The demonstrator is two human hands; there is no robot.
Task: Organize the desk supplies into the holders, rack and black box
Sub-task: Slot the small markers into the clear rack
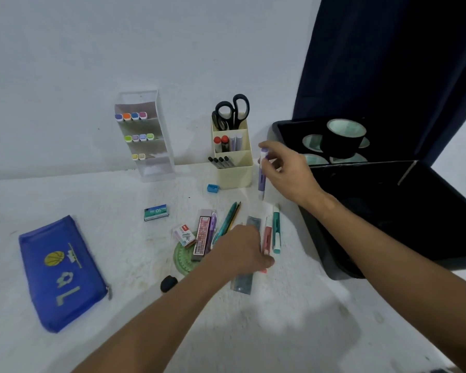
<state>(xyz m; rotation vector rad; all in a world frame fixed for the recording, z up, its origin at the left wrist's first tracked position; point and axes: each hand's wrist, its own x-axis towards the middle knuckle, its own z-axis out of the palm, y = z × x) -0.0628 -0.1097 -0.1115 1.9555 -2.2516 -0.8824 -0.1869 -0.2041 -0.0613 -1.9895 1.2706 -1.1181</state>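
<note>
Beside the cream plastic holder (233,168), right hand (285,170) grips a slim purple pen (262,179).

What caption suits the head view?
Right hand lifts a purple pen beside the holder; left hand rests on loose pens.

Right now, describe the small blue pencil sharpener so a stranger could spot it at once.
Find the cream plastic desk holder with black-handled scissors standing in it, by the white wall. At the foot of its left front corner, on the white tabletop, lies the small blue pencil sharpener. It is the only bright blue wedge-shaped block; the nearby green staple box is larger and labelled.
</note>
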